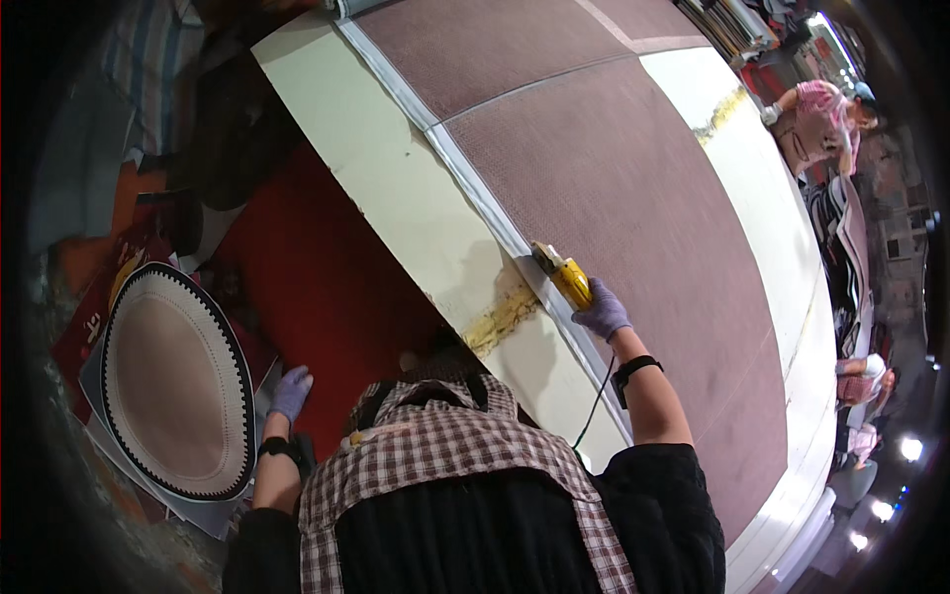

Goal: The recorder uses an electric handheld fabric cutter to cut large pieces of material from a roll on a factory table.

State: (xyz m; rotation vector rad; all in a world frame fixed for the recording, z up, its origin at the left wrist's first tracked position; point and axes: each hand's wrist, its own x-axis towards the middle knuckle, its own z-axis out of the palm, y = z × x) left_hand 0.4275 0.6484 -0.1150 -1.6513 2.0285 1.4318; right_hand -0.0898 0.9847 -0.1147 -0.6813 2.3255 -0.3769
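My right hand (603, 311), in a purple glove, is closed around a yellow corded electric cutter (571, 283). The cutter's metal head rests at the long near edge of a brownish-mauve textured sheet (604, 168), beside a pale grey-white strip (475, 188) that runs along that edge. A dark cord (596, 411) trails from the tool back past my right forearm. My left hand (290, 392), gloved in purple too, hangs low at my left side with its fingers loosely extended and nothing in them. An oval brown mat (178, 381) with a black scalloped border lies nearest to it.
The sheet lies on a long cream table (386, 188) with yellow stained patches (502, 319). Red material (317, 277) is below the table's left edge. Across the table a person in pink (826, 124) stands near stacked sheets (841, 247); other people are farther right.
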